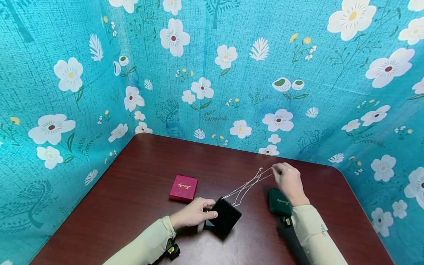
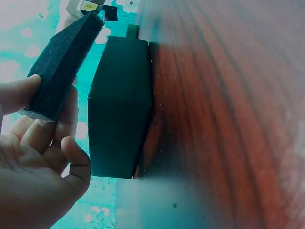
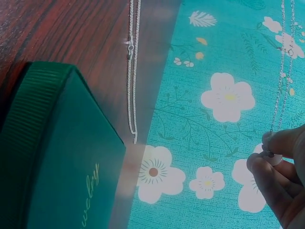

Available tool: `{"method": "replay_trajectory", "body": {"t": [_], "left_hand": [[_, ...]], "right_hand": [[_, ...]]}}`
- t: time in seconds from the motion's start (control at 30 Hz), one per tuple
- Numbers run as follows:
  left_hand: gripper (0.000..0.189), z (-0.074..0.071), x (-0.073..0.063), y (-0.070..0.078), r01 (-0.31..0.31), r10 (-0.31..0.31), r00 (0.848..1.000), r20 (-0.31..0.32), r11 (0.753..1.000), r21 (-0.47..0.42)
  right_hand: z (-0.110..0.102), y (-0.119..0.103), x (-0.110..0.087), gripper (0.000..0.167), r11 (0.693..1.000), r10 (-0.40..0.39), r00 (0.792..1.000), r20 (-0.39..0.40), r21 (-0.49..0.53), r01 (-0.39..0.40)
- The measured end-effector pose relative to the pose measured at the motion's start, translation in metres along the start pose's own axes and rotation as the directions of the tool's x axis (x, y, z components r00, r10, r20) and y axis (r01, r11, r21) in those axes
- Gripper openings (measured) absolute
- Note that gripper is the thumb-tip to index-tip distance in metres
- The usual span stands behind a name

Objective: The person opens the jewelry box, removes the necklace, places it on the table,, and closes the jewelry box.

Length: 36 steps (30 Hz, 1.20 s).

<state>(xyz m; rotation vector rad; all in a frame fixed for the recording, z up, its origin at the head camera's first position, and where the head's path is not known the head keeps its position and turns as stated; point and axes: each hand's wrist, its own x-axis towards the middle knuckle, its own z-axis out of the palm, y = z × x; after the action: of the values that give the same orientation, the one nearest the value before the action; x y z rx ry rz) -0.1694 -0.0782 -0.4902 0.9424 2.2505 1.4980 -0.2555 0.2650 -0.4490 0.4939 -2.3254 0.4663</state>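
Observation:
My left hand pinches a square black foam pad between thumb and fingers, tilted above the table. Thin silver necklace chains run from the pad's far edge toward my right hand. Between thumb and forefinger, that hand pinches the end of one necklace, drawn out in a slant. A second silver necklace dangles in a loop with its clasp showing. In the left wrist view, a dark box stands on the table beside the held pad; from the head, the pad mostly hides it.
A red jewelry box with gold lettering lies beyond my left hand. Beneath my right wrist sits a green jewelry box. The dark red wooden table meets a blue flowered cloth at its back and sides.

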Motion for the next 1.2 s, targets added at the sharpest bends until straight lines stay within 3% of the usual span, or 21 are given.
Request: {"method": "replay_trajectory", "body": {"t": [0.23,0.5,0.8,0.97,1.2], "left_hand": [[0.004,0.001,-0.003,0.001,-0.011,0.011,1.000,-0.009,1.000,-0.002],[0.012,0.001,-0.004,-0.001,0.010,-0.010,1.000,-0.018,1.000,0.012],[0.018,0.002,-0.003,0.000,0.026,-0.026,0.999,-0.019,1.000,-0.005],[0.016,0.002,-0.003,0.000,0.024,-0.024,1.000,-0.020,1.000,0.008],[0.007,0.001,-0.001,-0.001,0.016,-0.015,1.000,-0.021,1.000,0.025]], "right_hand": [[-0.004,0.001,-0.001,0.009,1.000,0.016,1.000,-0.008,-0.001,-0.016],[-0.008,0.007,-0.006,0.006,1.000,0.028,0.998,0.064,-0.004,-0.028],[-0.011,0.015,-0.011,0.004,0.995,0.101,0.987,0.126,-0.038,-0.097],[-0.008,0.007,-0.017,0.004,0.992,0.127,0.969,0.210,-0.007,-0.129],[0.003,-0.014,-0.030,0.006,0.998,0.068,0.953,0.296,-0.001,-0.071]]}}
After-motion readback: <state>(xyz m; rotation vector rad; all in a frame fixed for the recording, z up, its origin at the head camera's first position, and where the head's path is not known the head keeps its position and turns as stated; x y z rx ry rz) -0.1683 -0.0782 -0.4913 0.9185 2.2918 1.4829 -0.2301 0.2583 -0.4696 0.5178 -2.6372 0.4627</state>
